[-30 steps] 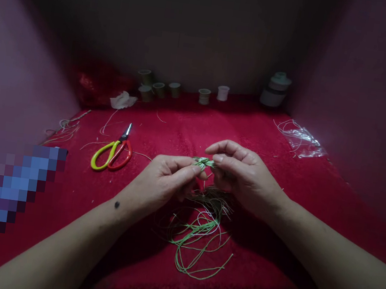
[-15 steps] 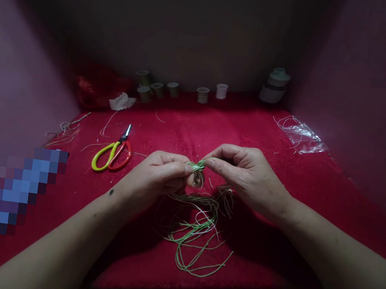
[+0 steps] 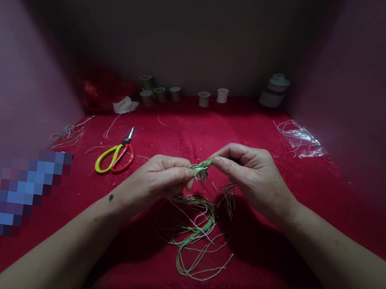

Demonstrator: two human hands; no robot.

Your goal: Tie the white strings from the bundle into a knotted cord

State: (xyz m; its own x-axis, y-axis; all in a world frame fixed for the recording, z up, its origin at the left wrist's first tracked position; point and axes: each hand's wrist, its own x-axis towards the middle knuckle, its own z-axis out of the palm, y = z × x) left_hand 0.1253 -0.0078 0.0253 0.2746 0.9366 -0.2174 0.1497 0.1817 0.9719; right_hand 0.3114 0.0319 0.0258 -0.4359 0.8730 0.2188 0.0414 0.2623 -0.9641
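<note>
A bundle of green and white cords (image 3: 203, 168) is stretched between my two hands, above the red cloth. My left hand (image 3: 166, 173) pinches its left end between thumb and forefinger, while the other fingers curl underneath. On the right, my right hand (image 3: 246, 170) grips the other end with thumb and fingertips. Long loose green and white cords (image 3: 199, 230) trail in loops on the cloth below my hands. A tuft of brownish cord ends (image 3: 229, 197) lies beneath my right hand. The exact knotting inside the bundle is too small to make out.
Yellow-and-red-handled scissors (image 3: 115, 158) lie left of my hands on the red cloth (image 3: 181, 128). Several thread spools (image 3: 203, 99) stand along the back, with a white bottle (image 3: 274, 91) at right. A clear plastic bag (image 3: 305, 141) and a crumpled white tissue (image 3: 126, 105) lie farther off.
My right hand has pulled slightly up and right, away from my left. The bundle between them is more stretched, and its hanging loop looks smaller. The view has shifted a little.
</note>
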